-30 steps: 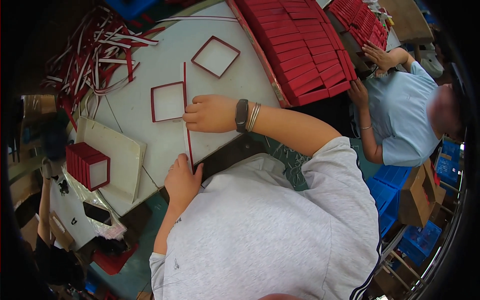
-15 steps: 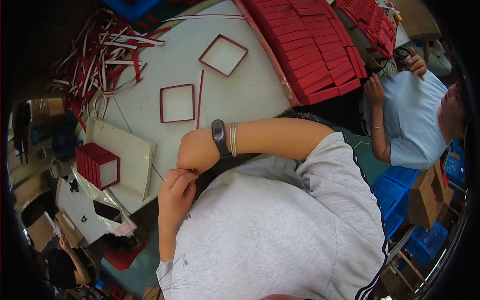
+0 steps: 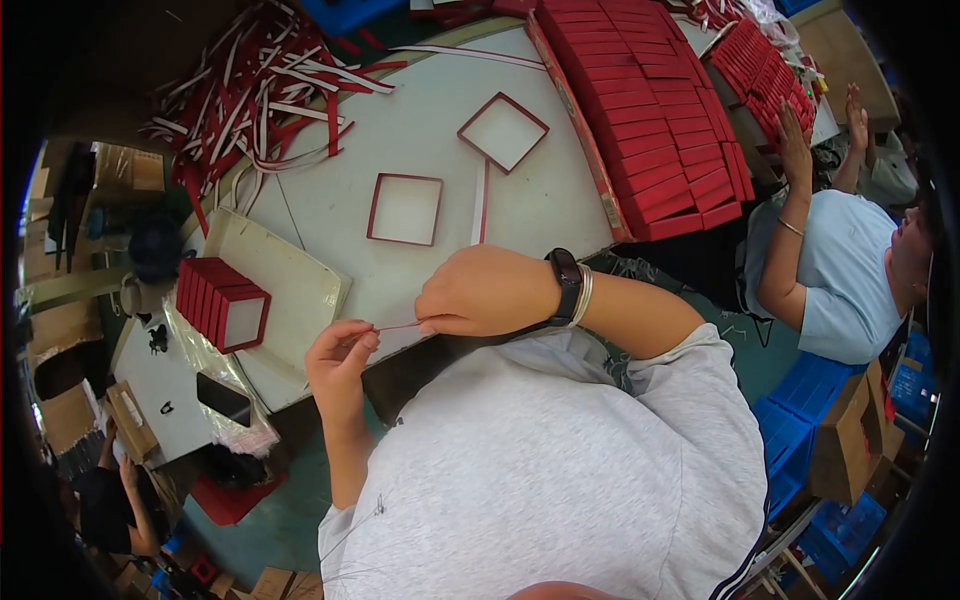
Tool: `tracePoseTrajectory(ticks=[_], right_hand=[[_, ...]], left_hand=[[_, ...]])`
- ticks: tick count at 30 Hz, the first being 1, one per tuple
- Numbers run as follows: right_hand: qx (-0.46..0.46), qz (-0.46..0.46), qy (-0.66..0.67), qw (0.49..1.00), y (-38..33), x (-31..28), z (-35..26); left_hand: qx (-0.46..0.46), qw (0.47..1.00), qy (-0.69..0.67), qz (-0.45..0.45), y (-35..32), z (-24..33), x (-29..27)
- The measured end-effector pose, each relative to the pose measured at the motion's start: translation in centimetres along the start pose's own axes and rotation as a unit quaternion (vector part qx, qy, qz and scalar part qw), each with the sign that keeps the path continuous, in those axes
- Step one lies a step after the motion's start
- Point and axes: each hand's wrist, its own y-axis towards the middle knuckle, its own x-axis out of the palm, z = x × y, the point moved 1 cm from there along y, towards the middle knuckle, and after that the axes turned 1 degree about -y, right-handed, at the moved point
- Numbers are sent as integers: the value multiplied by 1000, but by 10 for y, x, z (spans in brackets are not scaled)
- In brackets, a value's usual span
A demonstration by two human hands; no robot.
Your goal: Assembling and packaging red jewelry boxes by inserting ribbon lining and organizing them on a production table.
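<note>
— What has shifted since a moment ago?
— Both hands have drawn apart just below the table's (image 3: 430, 120) near edge; a thin red strip (image 3: 398, 326) now spans between them at frame centre.
— And each grip?
— Left hand (image 3: 338, 365) pinches one end, right hand (image 3: 487, 292) pinches the other.
— Around them?
— Two red frames (image 3: 404, 209) lie above with bare table between; stacked red boxes (image 3: 222, 302) sit left.
</note>
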Motion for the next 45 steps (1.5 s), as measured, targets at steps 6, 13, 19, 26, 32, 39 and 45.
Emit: tracePoseTrajectory(ticks=[6,13,19,26,32,39,45], right_hand=[[-66,300,-30,951,2,6,-9],[134,172,169,961,2,14,-15],[189,187,247,932,4,22,-6],[-9,364,-213,907,13,26,-10],[-64,323,-223,918,11,27,-12],[-37,250,-266,930,8,35,-7],[15,279,-117,953,0,28,-2]], left_hand=[[-20,993,40,-107,13,4,20],[3,996,-3,-94,13,9,29],[-50,994,-50,-81,15,5,24],[77,987,144,-16,15,0,27],[140,957,252,-19,13,19,40],[232,903,356,-62,17,11,42],[148,939,303,-70,20,6,43]])
